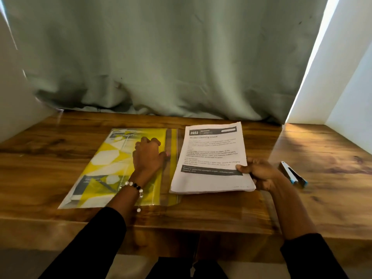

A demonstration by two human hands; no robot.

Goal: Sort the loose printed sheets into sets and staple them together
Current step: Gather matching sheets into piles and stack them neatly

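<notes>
Wooden desk (201, 214), yellow plastic folder (112, 166) under left hand (148, 156), right hand (255, 172) gripping sheet stack (211, 158)

From my remote seat I see the counter (221, 214) as brown wood with strong grain and a smooth, faintly shiny finish that catches the light. The stack of sheets (211, 156) is matt white paper printed in black. The folder (108, 164) beside it looks like glossy plastic, yellow and white under a clear, reflective film. The stapler (292, 174) shows grey metal with a blue plastic part. The curtain (161, 57) is soft, matt grey-green cloth, creased. The bracelet (133, 187) has shiny clear and black beads.
</notes>
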